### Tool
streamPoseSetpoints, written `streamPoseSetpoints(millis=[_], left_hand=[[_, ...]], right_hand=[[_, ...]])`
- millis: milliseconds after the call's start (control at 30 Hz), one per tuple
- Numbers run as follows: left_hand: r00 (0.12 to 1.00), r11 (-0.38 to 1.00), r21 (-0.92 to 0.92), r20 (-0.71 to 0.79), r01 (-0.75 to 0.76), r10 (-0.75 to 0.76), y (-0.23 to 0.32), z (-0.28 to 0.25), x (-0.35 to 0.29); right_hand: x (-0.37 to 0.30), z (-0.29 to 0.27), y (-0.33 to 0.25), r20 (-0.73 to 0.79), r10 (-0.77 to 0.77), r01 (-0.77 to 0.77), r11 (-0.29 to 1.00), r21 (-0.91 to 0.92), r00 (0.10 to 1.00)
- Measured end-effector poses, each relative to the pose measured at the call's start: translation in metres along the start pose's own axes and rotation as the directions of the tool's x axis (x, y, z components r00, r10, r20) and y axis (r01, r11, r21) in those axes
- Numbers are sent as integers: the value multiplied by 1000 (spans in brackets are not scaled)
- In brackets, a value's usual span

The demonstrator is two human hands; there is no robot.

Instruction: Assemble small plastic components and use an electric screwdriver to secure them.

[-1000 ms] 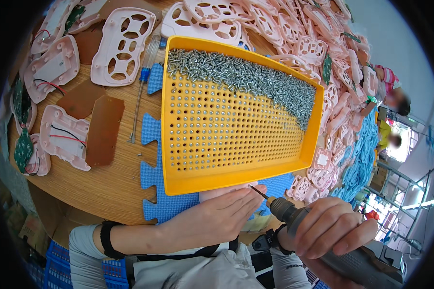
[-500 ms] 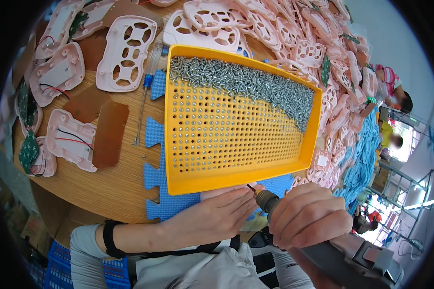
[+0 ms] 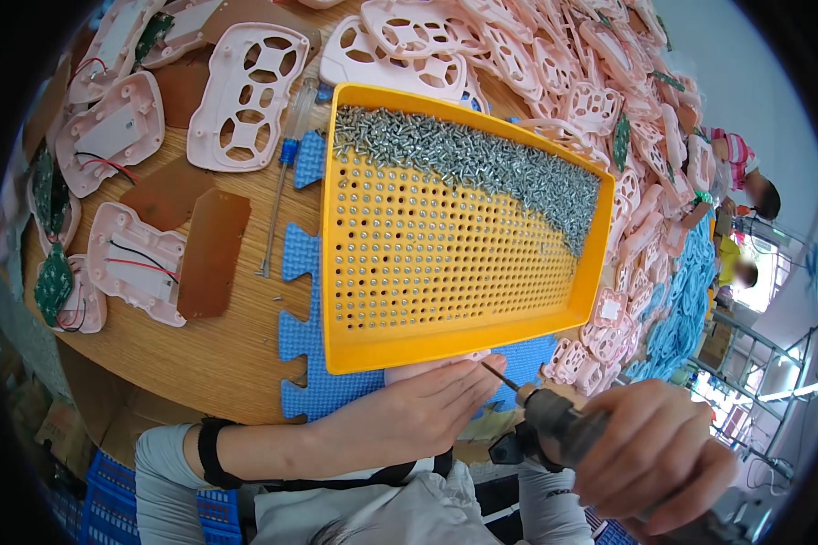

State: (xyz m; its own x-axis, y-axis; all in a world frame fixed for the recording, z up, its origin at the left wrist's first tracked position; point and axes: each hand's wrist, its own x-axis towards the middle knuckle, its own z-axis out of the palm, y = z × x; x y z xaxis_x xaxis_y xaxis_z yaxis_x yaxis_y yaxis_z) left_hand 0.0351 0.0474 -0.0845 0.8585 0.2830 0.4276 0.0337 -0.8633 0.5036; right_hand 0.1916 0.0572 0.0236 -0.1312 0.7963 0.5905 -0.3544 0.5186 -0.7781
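My right hand (image 3: 654, 450) is wrapped around a powered screwdriver (image 3: 554, 418), whose thin bit angles up and left toward my left fingertips. The bit's tip is close to a pink plastic casing (image 3: 407, 371); whether it touches anything I cannot tell. My left hand (image 3: 432, 404) lies over that casing with its fingers together, holding it on the blue foam mat (image 3: 332, 391). Most of the casing is hidden by the hand and tray. Just beyond, a yellow tray (image 3: 409, 350) holds loose silver screws (image 3: 463, 159) at its far side and screws standing in a grid of holes.
A clear-handled screwdriver (image 3: 286, 159) lies left of the tray. Further left are pink casings with wires (image 3: 136, 259), brown boards (image 3: 214, 254) and green circuit boards (image 3: 54, 282). Pink shells (image 3: 554, 73) heap up behind and right, beside blue parts (image 3: 677, 309). Other people sit far right.
My right hand has drawn the powered screwdriver back, right and down, away from my left fingertips. My left hand stays on the casing. The whole view has shifted slightly.
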Motion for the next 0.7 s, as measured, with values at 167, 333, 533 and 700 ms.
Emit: streamPoseSetpoints(millis=[167,333,533,700], left_hand=[[988,998,-16,139,-61,63,-2,-9,-1],[985,999,-32,172,-16,21,-2,-10,-4],[985,1000,14,172,-20,17,-2,-11,-7],[988,1000,-6,151,-5,6,0,-10,-4]], right_hand=[[26,-11,10,-40,81,-86,985,-148,996],[30,-16,34,72,211,-176,926,-333,975],[39,2,38,-30,348,-329,849,-413,937],[41,7,37,-79,415,-402,791,-462,906]])
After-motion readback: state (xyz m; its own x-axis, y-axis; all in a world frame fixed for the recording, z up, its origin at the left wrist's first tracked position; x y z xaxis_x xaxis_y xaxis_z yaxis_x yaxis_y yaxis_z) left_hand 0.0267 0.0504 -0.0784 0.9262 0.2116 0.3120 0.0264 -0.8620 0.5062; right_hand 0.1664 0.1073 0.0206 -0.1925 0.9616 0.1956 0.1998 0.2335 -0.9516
